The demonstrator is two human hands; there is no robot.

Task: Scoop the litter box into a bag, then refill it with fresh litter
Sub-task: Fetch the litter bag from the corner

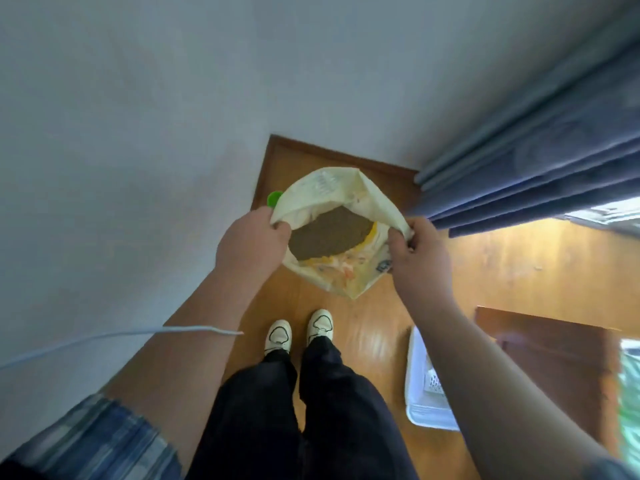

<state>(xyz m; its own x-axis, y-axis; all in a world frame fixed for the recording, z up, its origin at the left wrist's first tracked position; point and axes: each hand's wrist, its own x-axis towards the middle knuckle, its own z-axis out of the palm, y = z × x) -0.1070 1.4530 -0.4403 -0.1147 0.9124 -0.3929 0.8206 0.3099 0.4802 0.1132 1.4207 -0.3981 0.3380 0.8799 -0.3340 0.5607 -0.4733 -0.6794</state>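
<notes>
Pinching litter bag (346,202) rim: left hand (251,242), right hand (420,259), grips seemingly closed.

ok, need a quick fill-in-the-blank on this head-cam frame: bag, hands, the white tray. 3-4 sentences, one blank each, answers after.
1. Both hands, the left hand and the right hand, hold the rim of the bag, so its mouth is ____.
2. The granular fill inside the bag is ____ in colour.
3. The white tray sits on the floor on the person's ____ side.
4. The item peeking out behind the bag is ____ in colour.

Missing words: open; brown; right; green
</notes>
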